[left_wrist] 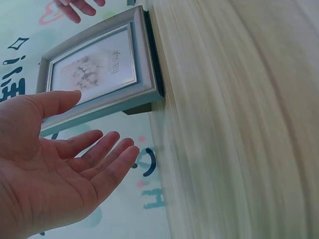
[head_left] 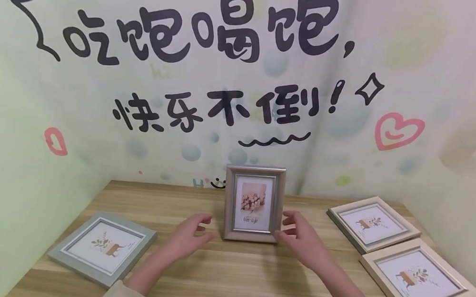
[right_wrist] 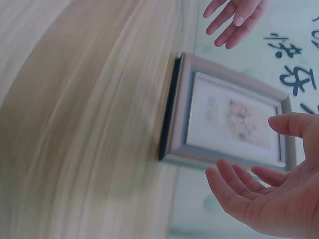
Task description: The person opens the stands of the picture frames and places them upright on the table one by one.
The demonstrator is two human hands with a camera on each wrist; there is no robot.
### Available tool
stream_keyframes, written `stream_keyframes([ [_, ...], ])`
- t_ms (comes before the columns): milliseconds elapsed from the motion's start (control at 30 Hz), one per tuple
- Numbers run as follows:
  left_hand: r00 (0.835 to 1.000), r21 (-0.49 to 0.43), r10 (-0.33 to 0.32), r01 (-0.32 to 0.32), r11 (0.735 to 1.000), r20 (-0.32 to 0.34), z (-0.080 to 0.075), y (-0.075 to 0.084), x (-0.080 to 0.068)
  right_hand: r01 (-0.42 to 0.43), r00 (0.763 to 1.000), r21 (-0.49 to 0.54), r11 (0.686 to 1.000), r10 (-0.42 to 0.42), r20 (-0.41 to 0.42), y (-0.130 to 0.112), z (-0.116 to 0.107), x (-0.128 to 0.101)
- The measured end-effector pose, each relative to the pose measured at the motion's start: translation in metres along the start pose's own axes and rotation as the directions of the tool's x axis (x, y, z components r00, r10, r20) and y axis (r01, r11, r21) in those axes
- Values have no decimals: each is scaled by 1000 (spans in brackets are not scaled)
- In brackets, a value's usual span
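Observation:
A small silver picture frame (head_left: pixel 253 203) stands upright on the wooden table (head_left: pixel 226 271), holding a flower photo. My left hand (head_left: pixel 192 233) hovers just left of it with fingers relaxed and spread, not touching it. On the frame's right side my right hand (head_left: pixel 296 233) is likewise held open, a small gap away. The left wrist view shows the frame (left_wrist: pixel 97 69) beyond my open left hand (left_wrist: pixel 60 169), and the right wrist view shows the frame (right_wrist: pixel 229 117) above my open right hand (right_wrist: pixel 269 191). Neither hand holds anything.
A grey-green frame (head_left: pixel 103 248) lies flat at the front left. Two flat frames lie at the right: a grey and cream one (head_left: pixel 372 223) and a beige one (head_left: pixel 420 280) nearer me. A decorated wall (head_left: pixel 228 71) rises right behind the table.

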State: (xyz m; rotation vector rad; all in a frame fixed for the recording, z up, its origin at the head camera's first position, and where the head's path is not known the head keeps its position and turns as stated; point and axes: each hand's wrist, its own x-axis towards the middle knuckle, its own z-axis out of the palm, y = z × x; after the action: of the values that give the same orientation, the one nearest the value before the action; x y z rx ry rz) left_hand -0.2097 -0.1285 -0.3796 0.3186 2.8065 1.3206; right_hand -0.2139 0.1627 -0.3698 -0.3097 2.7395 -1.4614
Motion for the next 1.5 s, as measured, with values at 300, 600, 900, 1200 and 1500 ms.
stream_keyframes([
  [300, 1000, -23, -13, 12, 1000, -9, -21, -10, -30, 152, 974, 9, 988, -151, 171, -23, 29, -3],
  [600, 999, 64, -40, 41, 997, -20, -60, -33, -72, 212, 902, 7, 977, -199, 384, -56, 85, 14],
  [900, 993, 96, -52, 62, 993, -104, -75, -55, -94, 230, 859, 1, 973, -204, 470, -75, 117, 31],
  [1200, 975, 134, -77, 107, 985, -208, -85, -89, -115, 229, 851, 102, 968, -250, 462, -77, 158, 49],
  [1500, 934, 69, -148, 180, 981, -324, -78, -119, -134, 259, 837, -14, 966, -217, 503, -81, 184, 53],
])
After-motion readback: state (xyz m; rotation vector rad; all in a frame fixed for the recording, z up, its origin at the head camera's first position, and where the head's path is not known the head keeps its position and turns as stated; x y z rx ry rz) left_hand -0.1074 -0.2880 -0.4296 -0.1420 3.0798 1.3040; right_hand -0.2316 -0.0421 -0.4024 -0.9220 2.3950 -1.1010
